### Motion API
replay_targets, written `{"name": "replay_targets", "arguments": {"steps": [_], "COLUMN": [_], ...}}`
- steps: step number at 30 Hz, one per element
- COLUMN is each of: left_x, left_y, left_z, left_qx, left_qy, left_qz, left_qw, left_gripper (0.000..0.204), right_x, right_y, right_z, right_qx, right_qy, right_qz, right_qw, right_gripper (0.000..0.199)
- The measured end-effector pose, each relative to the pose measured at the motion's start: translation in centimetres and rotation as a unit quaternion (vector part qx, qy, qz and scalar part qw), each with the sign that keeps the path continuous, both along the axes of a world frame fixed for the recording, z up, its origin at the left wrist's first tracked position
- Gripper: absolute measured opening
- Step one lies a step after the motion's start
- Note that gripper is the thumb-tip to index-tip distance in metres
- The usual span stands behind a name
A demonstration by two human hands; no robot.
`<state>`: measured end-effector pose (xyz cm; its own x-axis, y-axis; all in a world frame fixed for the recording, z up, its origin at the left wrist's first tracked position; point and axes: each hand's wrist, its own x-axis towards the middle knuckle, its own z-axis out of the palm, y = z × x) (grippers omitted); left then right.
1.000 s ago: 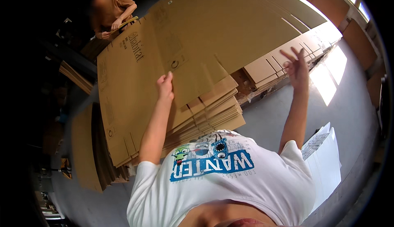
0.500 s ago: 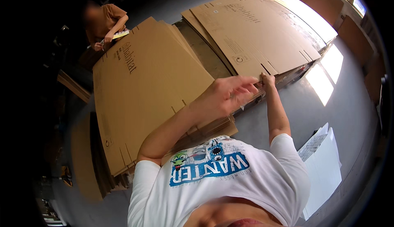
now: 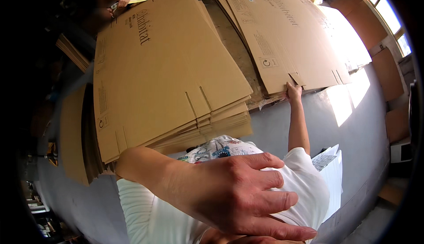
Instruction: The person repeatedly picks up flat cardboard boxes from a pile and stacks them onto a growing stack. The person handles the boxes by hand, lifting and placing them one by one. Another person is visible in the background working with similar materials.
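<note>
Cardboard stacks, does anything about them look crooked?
Yes. The left stack looks untidy: sheets fan out at its near right corner instead of lining up. The right stack is uneven too, lower sheets showing along its left side.

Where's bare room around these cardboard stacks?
The strip between the left stack and the right stack shows bare; so does the grey floor between the left stack and right forearm. It's crowded at the right stack's near edge, where the right hand grips.
</note>
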<state>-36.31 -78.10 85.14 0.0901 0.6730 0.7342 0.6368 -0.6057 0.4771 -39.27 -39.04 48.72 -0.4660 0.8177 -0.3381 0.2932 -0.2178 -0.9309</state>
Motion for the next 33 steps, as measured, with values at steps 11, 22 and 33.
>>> {"name": "replay_targets", "arguments": {"steps": [11, 22, 33], "left_x": [-3.1, -18.3, -15.4], "left_y": [-2.6, -34.3, -42.8], "left_z": [-0.6, -19.8, -27.2], "left_qx": [0.031, -0.340, -0.389], "left_qy": [0.112, -0.028, 0.026], "left_qz": [0.057, 0.779, 0.890], "left_qw": [0.992, 0.526, 0.239], "left_gripper": [0.016, 0.038, 0.045], "right_x": [-2.4, -3.4, -0.1], "right_y": [1.3, 2.7, 0.5], "right_z": [-2.5, -1.6, 5.5], "right_qx": [-0.027, -0.060, 0.252], "right_qy": [-0.026, -0.050, -0.451], "right_qz": [-0.036, 0.030, 0.182], "right_qw": [0.999, 0.996, 0.837], "right_gripper": [0.026, 0.028, 0.058]}}
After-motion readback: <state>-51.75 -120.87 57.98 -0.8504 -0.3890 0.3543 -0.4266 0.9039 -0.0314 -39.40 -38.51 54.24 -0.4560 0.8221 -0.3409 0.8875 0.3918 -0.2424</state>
